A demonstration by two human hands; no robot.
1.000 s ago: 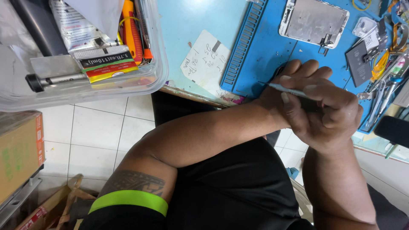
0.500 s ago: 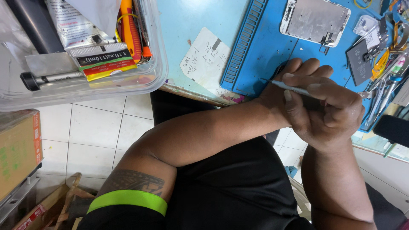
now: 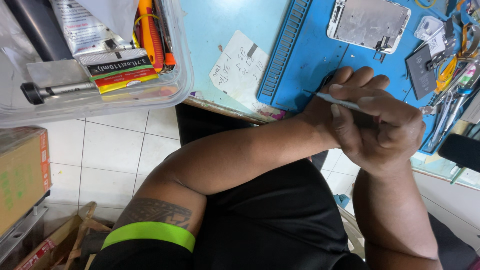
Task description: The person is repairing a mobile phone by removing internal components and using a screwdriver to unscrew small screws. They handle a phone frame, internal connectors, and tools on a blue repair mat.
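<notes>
Presently clasped together over the near edge of the blue repair mat (image 3: pixel 305 60): right hand (image 3: pixel 385 127) on top, pinching a thin metal pry tool (image 3: pixel 336 101) between thumb and fingers, its tip pointing left; left hand (image 3: pixel 345 82) tucked beneath and behind, fingers curled, mostly hidden, so cannot tell whether anything is held in it. Tool raised above the mat, touching no part.

Just beyond the hands, lying flat on the mat: a phone screen assembly (image 3: pixel 367 22), metal back plate up, separated from any body. To its right, a dark rectangular battery-like part (image 3: pixel 421 70), then a cluster of tweezers and small tools (image 3: pixel 450 100) amid yellow and orange flex strips. Left of the mat, on the pale teal desk (image 3: pixel 220 25), a handwritten paper note (image 3: pixel 240 67).

Farther left, overhanging the desk edge, a clear plastic bin (image 3: pixel 100 100) holding an orange-handled tool (image 3: pixel 150 30), small glue boxes and a black-capped tube. Below, white floor tiles (image 3: pixel 110 150) and a cardboard box (image 3: pixel 22 175).

Judged from the layout: disassembly well advanced, screen already off and parts spread out; reassembly not yet visible.
</notes>
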